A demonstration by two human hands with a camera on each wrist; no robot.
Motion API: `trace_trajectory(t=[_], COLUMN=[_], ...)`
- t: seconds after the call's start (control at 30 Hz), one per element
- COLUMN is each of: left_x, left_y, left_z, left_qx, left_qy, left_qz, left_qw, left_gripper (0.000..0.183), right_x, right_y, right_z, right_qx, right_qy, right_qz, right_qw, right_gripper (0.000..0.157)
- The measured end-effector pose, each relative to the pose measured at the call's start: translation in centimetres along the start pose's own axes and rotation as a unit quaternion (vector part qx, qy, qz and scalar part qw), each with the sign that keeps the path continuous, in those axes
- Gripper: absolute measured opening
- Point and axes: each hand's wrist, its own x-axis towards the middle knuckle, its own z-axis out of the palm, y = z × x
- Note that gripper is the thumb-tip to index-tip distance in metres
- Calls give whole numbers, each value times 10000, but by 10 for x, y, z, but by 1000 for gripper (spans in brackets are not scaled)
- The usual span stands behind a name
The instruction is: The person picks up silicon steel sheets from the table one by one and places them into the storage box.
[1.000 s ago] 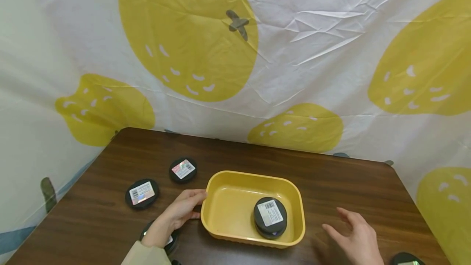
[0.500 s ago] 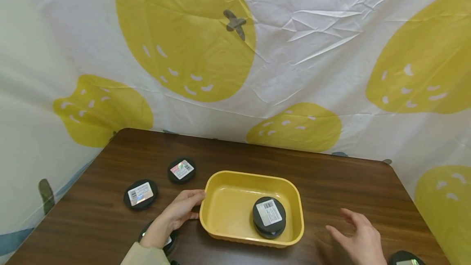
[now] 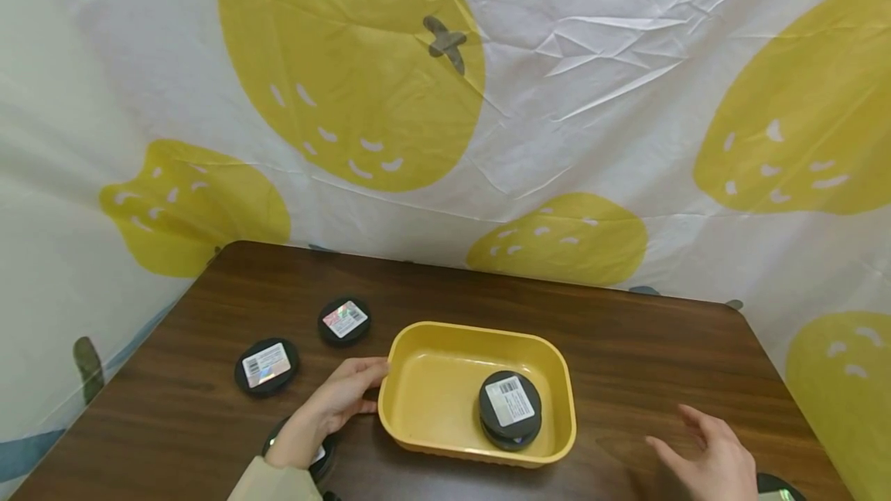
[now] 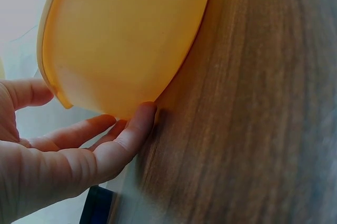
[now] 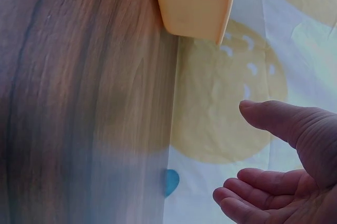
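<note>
A yellow rectangular tub (image 3: pixel 445 400) with rounded corners stands on the table. Inside, toward its right end, lie stacked black round discs (image 3: pixel 510 408); the top one bears a white barcode label. My left hand (image 3: pixel 344 397) rests its fingertips against the tub's left outer wall; the left wrist view shows the spread fingers (image 4: pixel 138 129) at the wall and rim. Off to the tub's right, my right hand (image 3: pixel 713 458) holds nothing, its thumb and fingers apart. Just beyond it, a labelled black disc (image 3: pixel 776 488) is partly covered by the hand and cut by the frame.
Two more labelled black discs lie left of the tub, a nearer disc (image 3: pixel 267 367) and a farther disc (image 3: pixel 344 321). Under my left wrist another disc (image 3: pixel 322 464) is partly hidden. A lemon-print cloth (image 3: pixel 543 138) hangs behind the wooden table (image 3: pixel 647 346).
My right hand has moved to the right, away from the tub and closer to the disc at the lower right. The left hand and the tub stay in place.
</note>
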Motion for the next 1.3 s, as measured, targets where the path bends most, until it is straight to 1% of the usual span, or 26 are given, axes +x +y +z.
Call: trace_trajectory(t=[0.07, 0.23, 0.47, 0.63, 0.77, 0.9, 1.1, 1.27, 1.3], left_x=[0, 1, 3, 2, 1, 0, -1, -1, -1], left_y=[0, 0, 0, 0, 1, 1, 1, 2, 2], left_z=[0, 1, 1, 1, 1, 1, 1, 1, 1], left_qx=[-3, 1, 25, 5, 4, -2, -20, -21, -21], left_qy=[-3, 11, 75, 68, 56, 62, 24, 8, 15], left_qz=[14, 14, -12, -31, -49, -56, -40, -41, -37], left_qw=[10000, 10000, 10000, 10000, 10000, 10000, 10000, 10000, 10000], left_gripper=[49, 49, 49, 50, 50, 50, 50, 50, 50], right_x=[0, 1, 2, 4, 5, 5, 6, 9, 11], right_y=[2, 5, 7, 13, 21, 29, 41, 53, 55], right_z=[0, -1, -3, -6, -7, -5, -10, -19, -20], right_qx=[-10, -108, -170, -236, -314, -304, -242, -373, -364], right_qy=[52, -11, -31, -286, -503, -491, -613, -1224, -1420], right_qz=[-12, 36, 281, 389, 625, 916, 1124, 1334, 1361], right_qw=[10000, 9999, 9995, 9986, 9963, 9941, 9915, 9828, 9798], right_gripper=[62, 63, 64, 68, 75, 80, 86, 99, 102])
